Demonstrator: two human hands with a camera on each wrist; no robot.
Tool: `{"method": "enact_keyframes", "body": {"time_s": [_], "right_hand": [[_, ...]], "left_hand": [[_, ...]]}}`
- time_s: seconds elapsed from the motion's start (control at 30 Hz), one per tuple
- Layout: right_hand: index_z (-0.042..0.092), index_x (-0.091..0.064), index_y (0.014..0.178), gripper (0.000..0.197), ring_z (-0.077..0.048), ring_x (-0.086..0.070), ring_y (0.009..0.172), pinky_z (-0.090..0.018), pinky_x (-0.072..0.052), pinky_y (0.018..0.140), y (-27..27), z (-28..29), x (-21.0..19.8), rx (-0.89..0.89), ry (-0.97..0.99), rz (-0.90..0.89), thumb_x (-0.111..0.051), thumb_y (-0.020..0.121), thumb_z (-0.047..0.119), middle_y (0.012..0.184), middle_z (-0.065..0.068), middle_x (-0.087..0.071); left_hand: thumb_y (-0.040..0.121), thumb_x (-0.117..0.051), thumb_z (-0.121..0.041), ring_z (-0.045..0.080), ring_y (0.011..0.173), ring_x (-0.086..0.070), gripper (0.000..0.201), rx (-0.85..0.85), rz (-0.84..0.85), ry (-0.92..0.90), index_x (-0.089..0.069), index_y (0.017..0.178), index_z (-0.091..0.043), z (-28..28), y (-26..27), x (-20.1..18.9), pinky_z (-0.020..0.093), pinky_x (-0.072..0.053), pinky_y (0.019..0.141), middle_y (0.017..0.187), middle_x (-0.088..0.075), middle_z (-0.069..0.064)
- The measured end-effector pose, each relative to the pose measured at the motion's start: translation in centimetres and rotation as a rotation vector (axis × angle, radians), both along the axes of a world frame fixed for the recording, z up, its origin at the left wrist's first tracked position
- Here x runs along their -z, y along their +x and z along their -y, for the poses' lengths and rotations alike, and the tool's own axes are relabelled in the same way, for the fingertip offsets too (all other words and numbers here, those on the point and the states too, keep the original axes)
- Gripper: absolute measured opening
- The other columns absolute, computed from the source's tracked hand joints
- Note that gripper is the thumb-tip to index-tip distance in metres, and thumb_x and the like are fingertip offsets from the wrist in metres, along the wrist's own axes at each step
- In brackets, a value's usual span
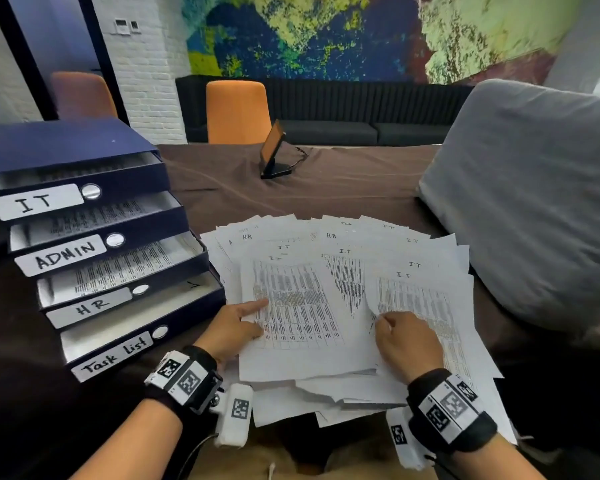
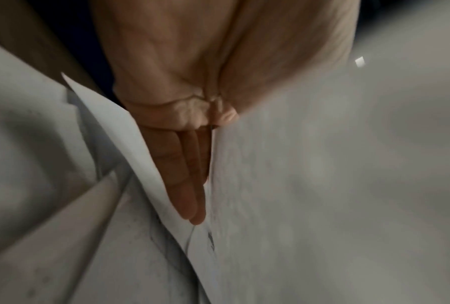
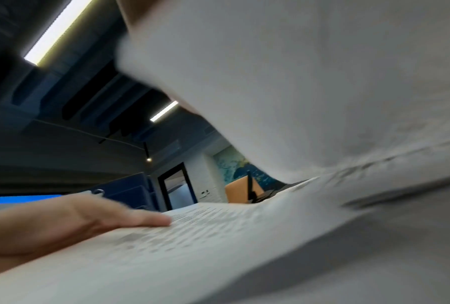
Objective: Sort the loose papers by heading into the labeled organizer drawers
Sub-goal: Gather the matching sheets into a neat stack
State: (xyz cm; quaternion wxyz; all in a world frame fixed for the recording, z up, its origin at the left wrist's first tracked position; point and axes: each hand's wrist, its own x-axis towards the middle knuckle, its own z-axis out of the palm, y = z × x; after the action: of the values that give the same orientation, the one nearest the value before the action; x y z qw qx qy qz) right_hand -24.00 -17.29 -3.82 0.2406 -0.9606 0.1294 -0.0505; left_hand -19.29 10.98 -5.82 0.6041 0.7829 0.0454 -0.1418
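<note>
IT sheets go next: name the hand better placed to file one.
Probably left: the left hand rests on an IT sheet beside the organizer; the right hand pinches a second sheet farther off.

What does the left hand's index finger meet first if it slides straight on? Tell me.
The left hand would cross more of the IT sheet under it, then probably meet the overlapping sheet beyond.

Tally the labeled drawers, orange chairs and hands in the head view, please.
Labeled drawers: 4 (IT, ADMIN, HR, Task list)
Orange chairs: 2 (centre chair, left chair)
Hands: 2 (left hand, right hand)
Total: 8
</note>
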Motion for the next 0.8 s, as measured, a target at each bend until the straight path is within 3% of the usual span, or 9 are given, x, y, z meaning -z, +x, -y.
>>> {"method": "enact_keyframes", "body": {"time_s": [0.07, 0.17, 0.27, 0.33, 0.43, 0.57, 0.67, 0.73, 0.8], "right_hand": [[0.023, -0.061, 0.073, 0.036, -0.018, -0.059, 0.065, -0.025, -0.041, 0.058, -0.4, -1.6, -0.3, -0.041, 0.09, 0.037, -0.043, 0.102, 0.032, 0.068, 0.009, -0.061], [0.029, -0.066, 0.121, 0.035, -0.018, -0.067, 0.099, -0.028, -0.051, 0.083, -0.9, -4.9, -0.4, -0.113, 0.102, 0.033, -0.04, 0.103, 0.042, 0.117, 0.008, -0.07], [0.029, -0.026, 0.154, 0.065, -0.027, -0.025, 0.149, -0.046, -0.027, 0.117, -1.2, -6.3, -0.3, -0.167, -0.063, -0.183, -0.048, 0.097, 0.051, 0.161, -0.001, -0.029], [0.027, 0.003, 0.158, 0.094, -0.035, 0.001, 0.153, -0.057, -0.009, 0.119, -1.4, -5.4, 0.0, -0.168, -0.107, -0.335, -0.054, 0.09, 0.057, 0.167, -0.005, 0.001], [0.027, 0.014, 0.156, 0.101, -0.039, 0.003, 0.152, -0.059, -0.018, 0.119, -1.7, -2.9, 1.3, -0.141, -0.087, -0.461, -0.057, 0.088, 0.046, 0.166, -0.009, 0.006], [0.013, -0.046, 0.135, 0.045, -0.026, -0.056, 0.113, -0.034, -0.05, 0.086, -1.2, -1.7, 1.6, -0.112, -0.2, -0.301, -0.047, 0.094, 0.031, 0.125, -0.006, -0.057], [0.015, -0.06, 0.092, 0.025, -0.015, -0.053, 0.067, -0.024, -0.031, 0.05, -0.8, -2.3, 0.8, -0.081, -0.201, -0.166, -0.039, 0.099, 0.026, 0.075, 0.006, -0.057], [0.016, -0.062, 0.087, 0.029, -0.018, -0.055, 0.064, -0.024, -0.029, 0.047, -0.6, -3.3, 0.5, -0.104, -0.236, -0.102, -0.038, 0.1, 0.025, 0.072, 0.005, -0.059], [0.017, -0.064, 0.083, 0.033, -0.02, -0.059, 0.064, -0.025, -0.037, 0.05, -0.8, -4.9, 0.3, -0.144, -0.147, -0.002, -0.038, 0.102, 0.026, 0.069, 0.005, -0.06]], "left_hand": [[0.091, -0.068, -0.009, 0.016, 0.113, -0.066, 0.039, 0.0, 0.004, 0.002, -0.069, 0.122, -0.032, 0.8, -0.2, 0.0, 0.038, -0.051, 0.104, 0.131, -0.066, -0.002], [0.09, -0.073, -0.035, 0.009, 0.115, -0.063, 0.017, -0.023, 0.037, -0.037, -0.077, 0.104, -0.028, 2.3, -0.6, -0.2, 0.033, -0.042, 0.109, 0.114, -0.073, -0.01], [0.091, -0.071, -0.038, 0.009, 0.11, -0.064, 0.023, -0.049, 0.047, 0.007, -0.076, 0.104, -0.02, 3.1, -0.9, 0.4, 0.03, -0.043, 0.106, 0.114, -0.072, -0.008], [0.091, -0.072, -0.031, 0.009, 0.111, -0.062, 0.022, -0.043, 0.052, 0.055, -0.074, 0.11, -0.022, 2.9, -0.9, 0.8, 0.027, -0.041, 0.103, 0.115, -0.069, -0.007], [0.089, -0.075, -0.027, 0.012, 0.114, -0.061, 0.03, -0.031, 0.006, 0.084, -0.071, 0.119, -0.022, 2.5, -0.8, 1.0, 0.031, -0.042, 0.108, 0.123, -0.065, -0.005], [0.089, -0.074, -0.018, 0.013, 0.109, -0.066, 0.021, -0.033, 0.002, 0.051, -0.072, 0.105, -0.031, 2.4, -1.0, 1.2, 0.039, -0.045, 0.11, 0.125, -0.067, -0.001], [0.091, -0.072, -0.022, 0.012, 0.11, -0.066, 0.014, -0.041, 0.009, 0.032, -0.073, 0.101, -0.032, 2.7, -0.9, 1.0, 0.04, -0.044, 0.112, 0.119, -0.071, -0.004], [0.091, -0.072, -0.035, 0.012, 0.112, -0.066, 0.01, -0.043, 0.004, 0.007, -0.076, 0.098, -0.03, 3.1, -1.1, 1.0, 0.042, -0.044, 0.112, 0.114, -0.073, -0.007], [0.08, -0.075, -0.056, 0.016, 0.112, -0.067, 0.043, -0.049, -0.006, -0.032, -0.079, 0.102, -0.02, 3.7, -1.1, 1.1, 0.044, -0.045, 0.11, 0.114, -0.075, -0.003]]}}
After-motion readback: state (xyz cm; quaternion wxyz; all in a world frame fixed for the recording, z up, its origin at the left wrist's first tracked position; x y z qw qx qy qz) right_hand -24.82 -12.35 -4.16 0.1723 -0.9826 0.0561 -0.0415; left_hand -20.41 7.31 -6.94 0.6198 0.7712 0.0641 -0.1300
